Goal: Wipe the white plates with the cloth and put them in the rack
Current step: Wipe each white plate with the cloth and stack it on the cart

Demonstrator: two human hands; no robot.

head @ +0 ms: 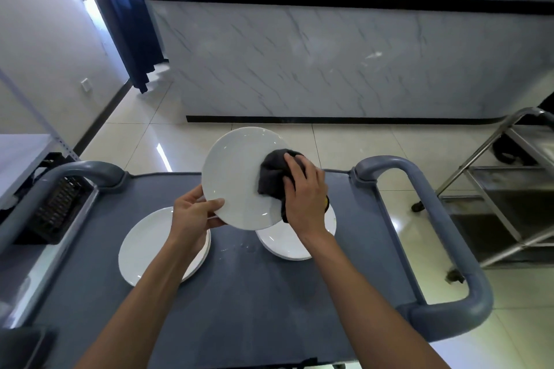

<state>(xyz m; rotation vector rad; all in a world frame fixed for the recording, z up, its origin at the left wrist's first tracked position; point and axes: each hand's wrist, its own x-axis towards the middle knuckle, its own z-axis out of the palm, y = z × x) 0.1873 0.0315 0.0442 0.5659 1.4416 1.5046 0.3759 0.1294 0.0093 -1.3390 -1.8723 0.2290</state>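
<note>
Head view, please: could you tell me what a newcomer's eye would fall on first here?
First, the white plate held tilted above the grey cart at centre: the left hand grips its lower rim while the right hand presses a dark cloth against its face. Next, more white plates lie on the cart below, left and right.

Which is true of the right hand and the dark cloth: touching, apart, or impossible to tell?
Touching. The head view shows the right hand with fingers spread over the dark cloth, pressing it against the raised plate.
</note>
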